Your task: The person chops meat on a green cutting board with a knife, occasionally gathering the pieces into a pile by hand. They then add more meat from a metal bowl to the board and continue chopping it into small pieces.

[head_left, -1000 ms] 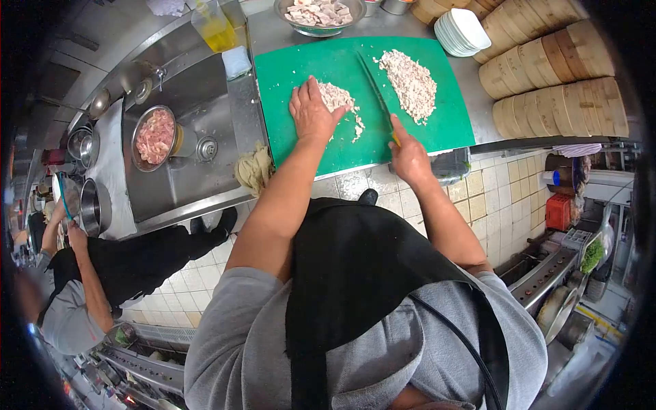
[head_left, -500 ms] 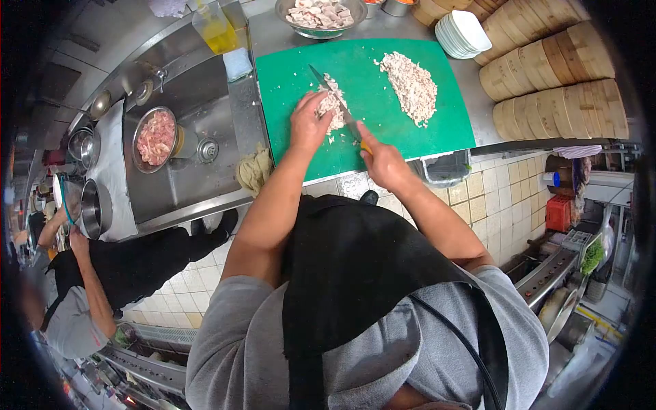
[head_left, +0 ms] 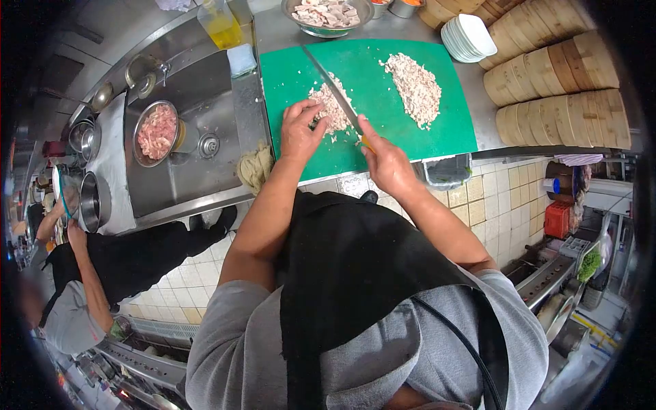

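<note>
My right hand [head_left: 388, 162] is closed round the yellow handle of a kitchen knife [head_left: 331, 80]. The long blade points up and left over a small pile of chopped pale meat [head_left: 332, 117] on the green cutting board [head_left: 369, 154]. At the left side of that pile rests my left hand [head_left: 301, 133], its fingers bent and apart, with nothing held that I can see. A larger heap of chopped meat [head_left: 415, 91] lies farther right on the board.
Behind the board stands a metal bowl of meat pieces [head_left: 328, 15]. White dishes [head_left: 468, 37] and bamboo steamers [head_left: 560, 119] are stacked at right. A bowl of raw meat [head_left: 156, 134] sits in the sink [head_left: 195, 178] at left. A co-worker [head_left: 82, 273] stands at far left.
The knife has lifted from the small pile, and its tip has swung up and left. My left hand has moved slightly left and down, off the meat, with its fingers more spread.
</note>
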